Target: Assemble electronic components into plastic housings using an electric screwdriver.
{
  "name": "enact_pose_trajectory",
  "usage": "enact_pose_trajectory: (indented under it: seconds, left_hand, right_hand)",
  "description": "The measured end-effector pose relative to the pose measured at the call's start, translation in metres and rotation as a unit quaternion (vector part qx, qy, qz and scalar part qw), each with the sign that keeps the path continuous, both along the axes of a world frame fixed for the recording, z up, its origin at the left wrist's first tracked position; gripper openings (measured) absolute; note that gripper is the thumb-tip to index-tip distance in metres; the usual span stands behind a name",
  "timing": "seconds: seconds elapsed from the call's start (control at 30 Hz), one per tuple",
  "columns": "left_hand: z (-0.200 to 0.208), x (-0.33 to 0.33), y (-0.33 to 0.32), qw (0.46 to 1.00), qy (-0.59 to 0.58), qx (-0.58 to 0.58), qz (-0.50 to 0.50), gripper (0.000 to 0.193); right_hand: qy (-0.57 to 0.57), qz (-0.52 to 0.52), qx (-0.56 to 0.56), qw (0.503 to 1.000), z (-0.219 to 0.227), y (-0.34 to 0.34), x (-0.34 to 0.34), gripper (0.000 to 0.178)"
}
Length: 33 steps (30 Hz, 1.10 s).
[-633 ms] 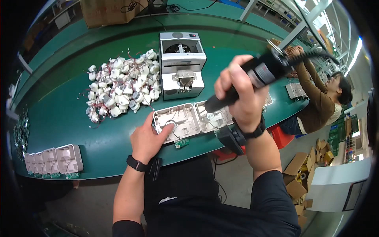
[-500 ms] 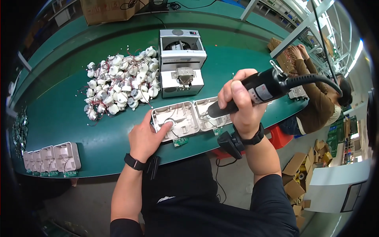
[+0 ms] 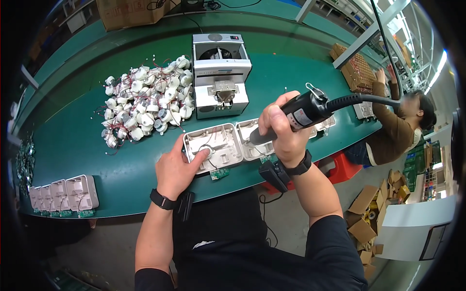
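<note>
My left hand [image 3: 174, 169] grips the left edge of a white plastic housing [image 3: 228, 138], its thumb pressing on a small round white part [image 3: 206, 153] inside. A green circuit board [image 3: 220, 174] hangs from wires at the housing's near edge. In my right hand [image 3: 287, 138] is a black electric screwdriver [image 3: 306, 110], tilted with its nose down to the left. That nose is over a second white housing [image 3: 246, 129], which sits right beside the first. The screwdriver and hand hide much of this second housing, and I cannot make out whether the bit touches it.
A heap of white wired motor-like parts [image 3: 145, 104] lies at the far left, beside a grey-white machine [image 3: 221, 68]. Several white housings [image 3: 82, 191] stand in a row at the left edge. A co-worker [image 3: 395, 106] sits at the right. The screwdriver's cord [image 3: 361, 98] runs rightward.
My right hand and the screwdriver have shifted a little left and slightly away from me. My left hand still presses on the first housing. The co-worker's arms have moved.
</note>
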<state>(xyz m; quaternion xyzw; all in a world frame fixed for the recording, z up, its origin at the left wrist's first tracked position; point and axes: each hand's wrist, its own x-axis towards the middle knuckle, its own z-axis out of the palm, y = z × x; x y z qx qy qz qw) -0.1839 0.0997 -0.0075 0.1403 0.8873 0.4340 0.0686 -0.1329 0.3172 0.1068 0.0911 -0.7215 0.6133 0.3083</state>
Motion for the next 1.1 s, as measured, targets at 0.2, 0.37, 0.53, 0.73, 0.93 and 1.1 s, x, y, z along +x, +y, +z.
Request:
enact_pose_trajectory:
  seconds: [0.2, 0.37, 0.53, 0.73, 0.93, 1.1]
  left_hand:
    - [-0.001, -0.001, 0.003, 1.0, 0.022, -0.003, -0.007, 0.076]
    - [0.012, 0.0, 0.022, 0.999, 0.004, -0.023, -0.035, 0.077]
    - [0.003, 0.0, 0.031, 0.998, 0.034, -0.041, -0.014, 0.078]
    - [0.005, 0.001, 0.03, 0.999, 0.037, -0.036, -0.011, 0.076]
    - [0.003, 0.0, 0.032, 0.999, 0.042, -0.021, -0.016, 0.074]
    - [0.006, 0.002, 0.035, 0.999, 0.041, -0.027, -0.016, 0.072]
  right_hand:
    - [-0.021, 0.025, 0.046, 0.998, 0.027, -0.009, -0.014, 0.013]
    - [0.069, 0.053, -0.018, 0.996, 0.059, -0.021, -0.057, 0.014]
    - [0.065, 0.04, -0.01, 0.997, 0.059, -0.03, -0.089, 0.016]
    - [0.033, 0.038, -0.038, 0.998, 0.058, -0.03, -0.044, 0.015]
    - [-0.005, 0.054, -0.084, 0.995, 0.034, -0.038, 0.001, 0.018]
    - [-0.023, 0.057, -0.067, 0.996, 0.01, -0.035, -0.005, 0.019]
